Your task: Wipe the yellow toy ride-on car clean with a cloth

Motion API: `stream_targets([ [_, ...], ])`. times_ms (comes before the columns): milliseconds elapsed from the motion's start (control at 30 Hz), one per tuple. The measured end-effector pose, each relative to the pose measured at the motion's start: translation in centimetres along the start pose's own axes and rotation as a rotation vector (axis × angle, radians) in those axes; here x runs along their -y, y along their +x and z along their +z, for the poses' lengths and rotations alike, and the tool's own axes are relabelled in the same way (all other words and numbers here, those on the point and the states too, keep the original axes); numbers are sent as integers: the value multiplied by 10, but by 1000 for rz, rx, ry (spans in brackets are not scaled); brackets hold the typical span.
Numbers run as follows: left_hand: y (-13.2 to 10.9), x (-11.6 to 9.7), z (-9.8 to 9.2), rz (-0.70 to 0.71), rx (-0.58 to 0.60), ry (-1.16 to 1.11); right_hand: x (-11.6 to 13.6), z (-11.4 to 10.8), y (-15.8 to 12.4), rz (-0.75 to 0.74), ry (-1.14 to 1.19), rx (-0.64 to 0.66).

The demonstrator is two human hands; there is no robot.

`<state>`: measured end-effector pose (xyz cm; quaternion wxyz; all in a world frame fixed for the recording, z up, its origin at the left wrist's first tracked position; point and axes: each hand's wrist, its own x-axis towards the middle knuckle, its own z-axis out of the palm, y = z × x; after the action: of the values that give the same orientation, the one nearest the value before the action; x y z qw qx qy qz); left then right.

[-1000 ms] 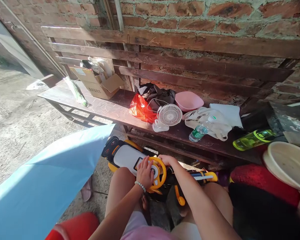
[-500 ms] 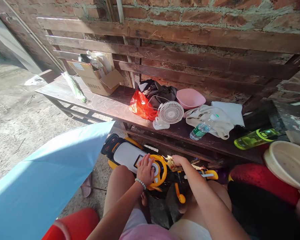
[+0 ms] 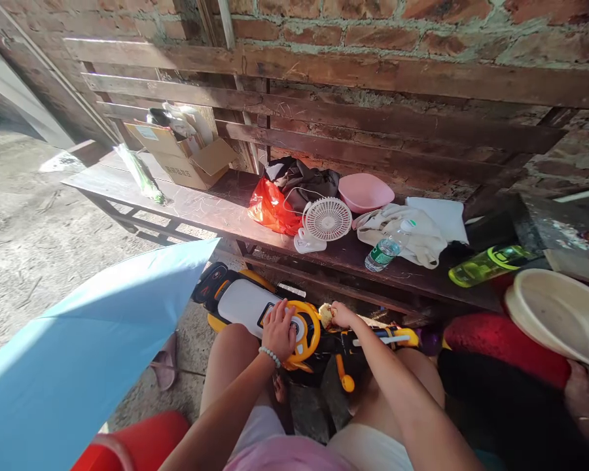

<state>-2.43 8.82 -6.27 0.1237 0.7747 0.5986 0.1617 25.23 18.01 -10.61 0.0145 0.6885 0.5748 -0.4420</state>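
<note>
A yellow, black and white ride-on toy car stands between my legs and the bench. My left hand, with a bead bracelet on its wrist, lies over the left side of the yellow steering wheel, its fingers stretched out toward the white hood. On the far right side of the wheel my right hand is closed on a crumpled pale-yellow cloth, held against the car's edge. A yellow lever sticks out below my right forearm.
Along the wall runs a wooden bench bearing a cardboard box, a white fan, a water bottle and a green bottle. Blue fabric and a red bucket are left; a basin and another person's hand are right.
My view has shifted slightly, so everything sits a little further left. My right hand has moved slightly and more of the cloth shows. My left hand stays on the wheel.
</note>
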Motion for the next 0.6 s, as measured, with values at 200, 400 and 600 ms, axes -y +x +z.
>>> stream_targets([
  [200,2,-2,-2,-21,12,17,48,9,-4,-118,241,-82],
  [400,5,-6,-7,-47,28,14,61,-24,-25,-274,16,167],
  [600,6,-5,-5,-40,33,27,57,-51,-51,-274,-238,291],
])
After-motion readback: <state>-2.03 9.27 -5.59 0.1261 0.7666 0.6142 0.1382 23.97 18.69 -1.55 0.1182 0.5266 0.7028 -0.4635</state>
